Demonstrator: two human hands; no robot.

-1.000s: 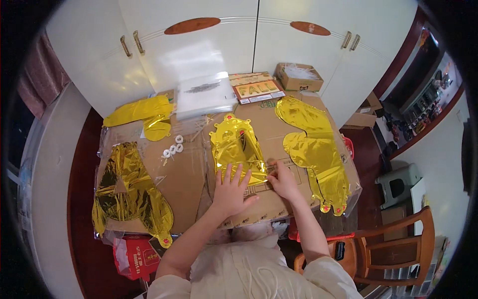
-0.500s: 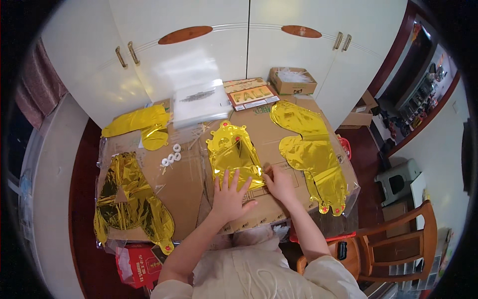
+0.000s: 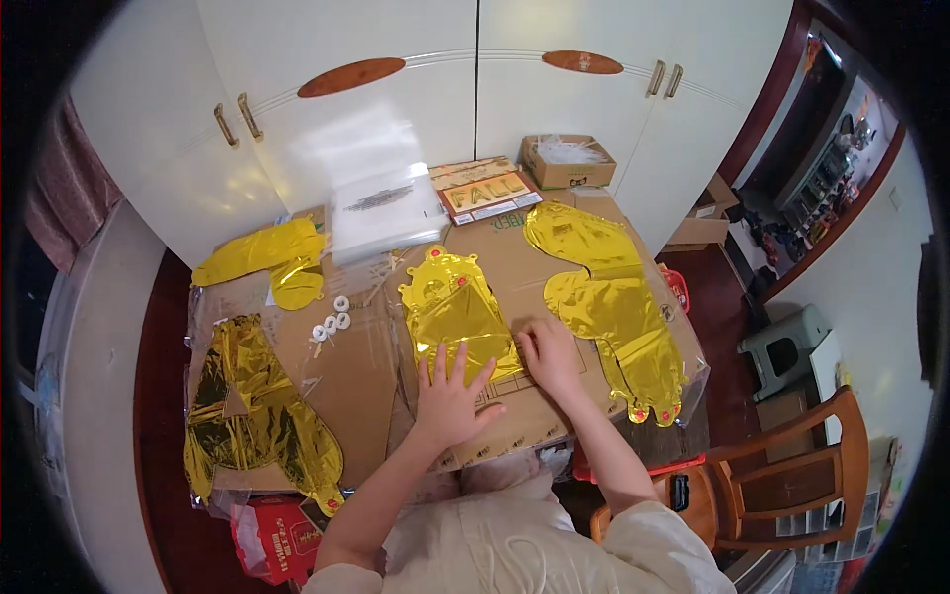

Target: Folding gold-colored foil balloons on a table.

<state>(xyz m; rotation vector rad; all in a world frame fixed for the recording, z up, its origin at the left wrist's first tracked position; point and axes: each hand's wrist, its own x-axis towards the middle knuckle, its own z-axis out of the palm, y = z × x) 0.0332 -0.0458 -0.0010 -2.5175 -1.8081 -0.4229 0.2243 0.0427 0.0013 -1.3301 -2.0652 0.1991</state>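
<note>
A folded gold foil balloon (image 3: 457, 315) with small red dots at its far end lies flat on the cardboard in front of me. My left hand (image 3: 453, 401) rests on its near part, palm down with fingers spread. Just beside the balloon's right edge is my right hand (image 3: 550, 362), its fingers curled together over the cardboard; nothing shows in them. Another flat gold foil balloon (image 3: 618, 307) is spread out to the right. At the left lie a crumpled gold one (image 3: 262, 406) and, farther back, a smaller gold piece (image 3: 262, 255).
Several small white ribbon rolls (image 3: 332, 322) sit left of the middle balloon. Along the back are a stack of clear plastic bags (image 3: 386, 216), a flat printed box (image 3: 485, 190) and an open carton (image 3: 568, 163), before a white cabinet (image 3: 416, 99). A wooden chair (image 3: 782, 475) stands at the right.
My right hand has shifted slightly outward from the middle balloon's right edge. My left hand stays flat on it. The whole view has moved a little.
</note>
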